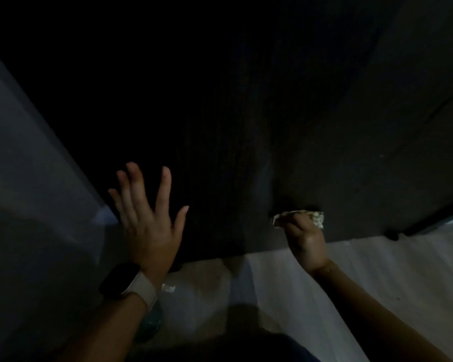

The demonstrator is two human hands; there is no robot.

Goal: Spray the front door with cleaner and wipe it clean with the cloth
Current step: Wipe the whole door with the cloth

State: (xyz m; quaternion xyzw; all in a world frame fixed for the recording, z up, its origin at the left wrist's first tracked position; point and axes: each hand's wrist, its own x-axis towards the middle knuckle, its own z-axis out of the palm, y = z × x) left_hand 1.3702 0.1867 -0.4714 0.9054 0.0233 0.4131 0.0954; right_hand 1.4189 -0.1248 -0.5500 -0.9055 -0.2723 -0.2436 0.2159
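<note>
Right hand (307,244) grips one cloth (298,217); left hand (147,218) spread on door (220,113).

Cloth (298,218) mostly hidden in right hand (307,244); door (220,100) top cut off.

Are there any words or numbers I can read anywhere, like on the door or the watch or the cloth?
No, none can be read.
Door: dark, no sign or number shows on it.
Watch on the left wrist: its face is black, nothing shows.
Cloth held in the right hand: a speckled pattern, no letters.
Small white scrap on the floor: too small and blurred to read.
</note>
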